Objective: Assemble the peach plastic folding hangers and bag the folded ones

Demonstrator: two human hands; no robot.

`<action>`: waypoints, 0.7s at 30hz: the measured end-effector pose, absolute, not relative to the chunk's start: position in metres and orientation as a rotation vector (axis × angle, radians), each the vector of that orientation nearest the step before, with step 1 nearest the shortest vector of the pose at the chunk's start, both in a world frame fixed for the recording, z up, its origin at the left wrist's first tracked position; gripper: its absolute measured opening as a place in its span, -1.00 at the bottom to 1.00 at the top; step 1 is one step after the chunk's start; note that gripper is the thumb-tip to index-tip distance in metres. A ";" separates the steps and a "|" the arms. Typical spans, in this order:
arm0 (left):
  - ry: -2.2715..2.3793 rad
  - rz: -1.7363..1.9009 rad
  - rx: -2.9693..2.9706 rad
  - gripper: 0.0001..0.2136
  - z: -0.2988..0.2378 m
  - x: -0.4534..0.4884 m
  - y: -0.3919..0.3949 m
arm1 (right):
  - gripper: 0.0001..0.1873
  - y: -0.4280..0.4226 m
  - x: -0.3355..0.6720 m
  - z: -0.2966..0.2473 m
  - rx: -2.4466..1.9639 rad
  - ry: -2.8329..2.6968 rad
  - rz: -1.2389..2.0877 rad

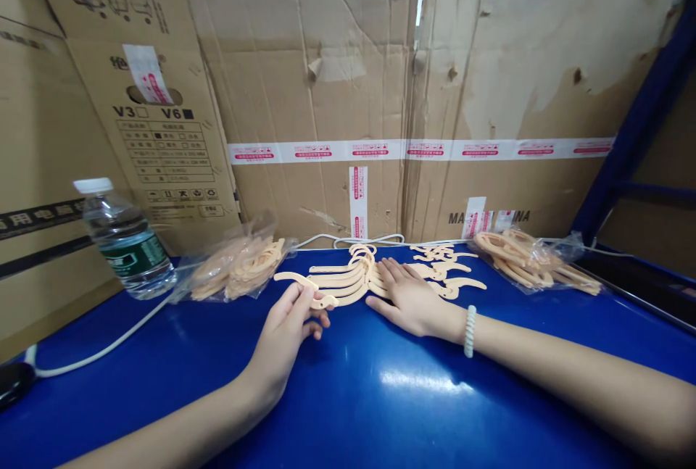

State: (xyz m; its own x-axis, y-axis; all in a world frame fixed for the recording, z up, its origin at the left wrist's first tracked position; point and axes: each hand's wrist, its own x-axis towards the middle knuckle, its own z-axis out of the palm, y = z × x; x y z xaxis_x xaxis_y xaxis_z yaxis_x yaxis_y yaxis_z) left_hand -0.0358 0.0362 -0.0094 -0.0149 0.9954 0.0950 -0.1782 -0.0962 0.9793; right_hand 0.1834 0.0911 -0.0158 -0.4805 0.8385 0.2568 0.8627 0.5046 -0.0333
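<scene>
My left hand [286, 324] pinches a beige hanger arm [290, 278], a short curved piece whose wider end shows a hole past my fingertips. It is held at the left ends of several beige hangers [342, 281] lying in an overlapping row, hooks toward the back. Whether the piece touches them I cannot tell. Spread flat, my right hand [410, 300] rests on the right side of that row and covers part of it. Beyond its fingers, more curved hanger arms [465, 283] stick out to the right.
Clear bags of beige hanger parts lie to the left [239, 270] and right [530, 259] on the blue table [348, 396]. A water bottle [130, 244] stands at the left by a white cable [103, 353]. Cardboard [326, 99] walls the back; a blue post [625, 128] rises at right.
</scene>
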 end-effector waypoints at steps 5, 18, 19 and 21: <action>1.046 1.396 1.079 -0.67 -0.009 -0.038 0.041 | -0.26 0.108 0.191 -0.027 -1.506 -2.515 -0.111; 1.024 1.439 1.165 -0.66 -0.004 -0.049 0.055 | -0.89 0.082 0.221 0.000 -1.285 -2.440 -0.197; 1.016 1.429 1.175 -0.66 -0.005 -0.050 0.056 | -0.92 0.079 0.225 -0.001 -1.278 -2.442 -0.197; 1.003 1.409 1.196 -0.66 -0.007 -0.050 0.058 | -0.95 0.074 0.231 -0.005 -1.251 -2.444 -0.148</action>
